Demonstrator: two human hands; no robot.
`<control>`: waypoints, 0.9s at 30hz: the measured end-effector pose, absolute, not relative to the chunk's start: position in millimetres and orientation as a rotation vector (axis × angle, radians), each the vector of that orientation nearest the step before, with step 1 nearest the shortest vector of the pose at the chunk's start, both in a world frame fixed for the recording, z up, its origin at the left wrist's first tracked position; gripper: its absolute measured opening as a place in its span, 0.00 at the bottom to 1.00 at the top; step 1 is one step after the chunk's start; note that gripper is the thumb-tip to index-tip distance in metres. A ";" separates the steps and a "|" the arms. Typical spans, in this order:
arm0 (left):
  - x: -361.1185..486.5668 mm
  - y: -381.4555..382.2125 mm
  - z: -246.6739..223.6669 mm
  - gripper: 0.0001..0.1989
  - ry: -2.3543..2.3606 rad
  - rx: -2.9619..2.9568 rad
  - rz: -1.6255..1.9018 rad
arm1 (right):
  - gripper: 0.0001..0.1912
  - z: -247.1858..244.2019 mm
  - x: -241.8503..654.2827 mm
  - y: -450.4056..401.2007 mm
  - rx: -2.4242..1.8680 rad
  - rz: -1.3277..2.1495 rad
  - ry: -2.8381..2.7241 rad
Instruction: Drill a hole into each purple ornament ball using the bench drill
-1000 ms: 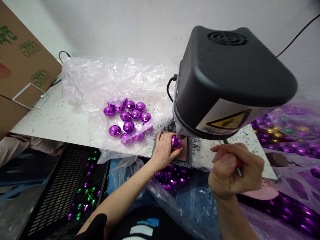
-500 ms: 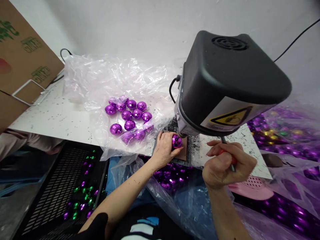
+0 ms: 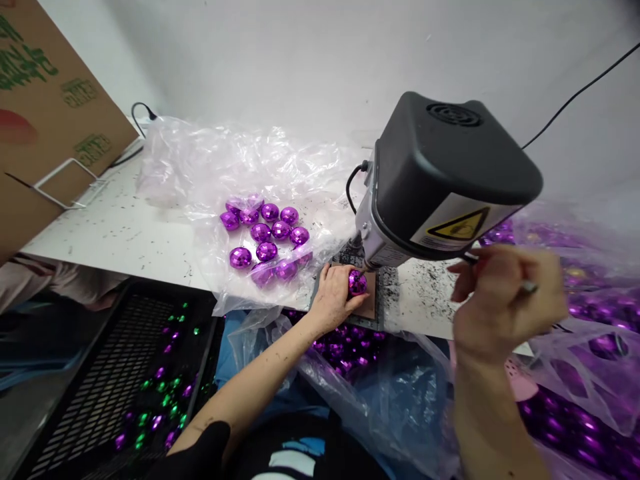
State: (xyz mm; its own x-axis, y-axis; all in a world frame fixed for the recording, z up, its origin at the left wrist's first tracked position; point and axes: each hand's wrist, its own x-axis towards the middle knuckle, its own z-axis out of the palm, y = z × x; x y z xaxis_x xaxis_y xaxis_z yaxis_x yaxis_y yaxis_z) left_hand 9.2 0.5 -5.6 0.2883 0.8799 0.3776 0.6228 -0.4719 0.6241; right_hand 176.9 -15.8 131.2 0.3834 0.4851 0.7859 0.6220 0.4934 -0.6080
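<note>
My left hand point(image 3: 334, 298) holds a shiny purple faceted ball point(image 3: 357, 283) on the brown pad of the drill press base point(image 3: 371, 305). The tip of the tool meets or nearly meets the ball; I cannot tell which. Above it stands the black drill press head point(image 3: 450, 180) with a yellow warning label. At its right side my right hand point(image 3: 507, 300) is wrapped round the feed lever point(image 3: 527, 287), whose grip is mostly hidden by the fingers. Several more purple balls point(image 3: 267, 251) lie on clear plastic film to the left of the base.
A cardboard box point(image 3: 50, 133) and a white wire bracket point(image 3: 67, 183) stand at the left. Below the table is a black crate point(image 3: 100, 380) with small green and purple balls. Purple balls in plastic point(image 3: 345, 353) lie by my lap. A pink perforated basket point(image 3: 520, 380) is at right.
My right hand has swung up and to the right with the lever. My left hand stays on the ball. The view has shifted slightly.
</note>
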 end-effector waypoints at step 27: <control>-124.8 130.1 66.7 0.18 2.102 2.108 0.316 | 0.31 171.9 187.4 25.7 -1.221 0.032 -1.224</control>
State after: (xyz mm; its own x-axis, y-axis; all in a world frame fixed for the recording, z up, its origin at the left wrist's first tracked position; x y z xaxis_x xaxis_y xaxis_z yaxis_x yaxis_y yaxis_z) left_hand -124.8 130.1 66.7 -0.0026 0.9990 0.0443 0.9678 -0.0086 0.2516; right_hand 187.4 25.7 171.9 0.4199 0.5969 0.6837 0.5604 0.4220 -0.7126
